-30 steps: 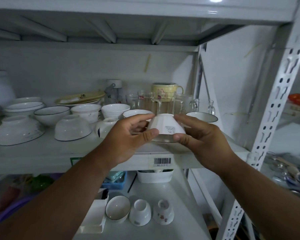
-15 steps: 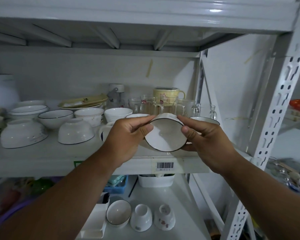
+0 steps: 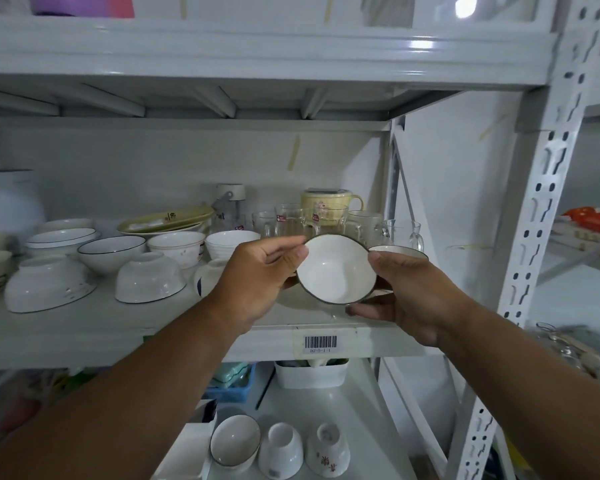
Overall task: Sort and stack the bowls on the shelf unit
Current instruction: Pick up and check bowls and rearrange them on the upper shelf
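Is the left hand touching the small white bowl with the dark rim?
Touching. In the head view the left hand pinches the bowl at its rim.

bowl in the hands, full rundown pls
The small white bowl looks like glazed ceramic, with a thin dark line round its rim. It is empty and tilted, its opening facing the camera. It is held in the air in front of the middle shelf. The left hand pinches its left rim; the right hand holds its right side and underside.

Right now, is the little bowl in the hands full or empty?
Empty. The bowl is tipped toward the camera, showing its bare white inside, held between the left hand and right hand.
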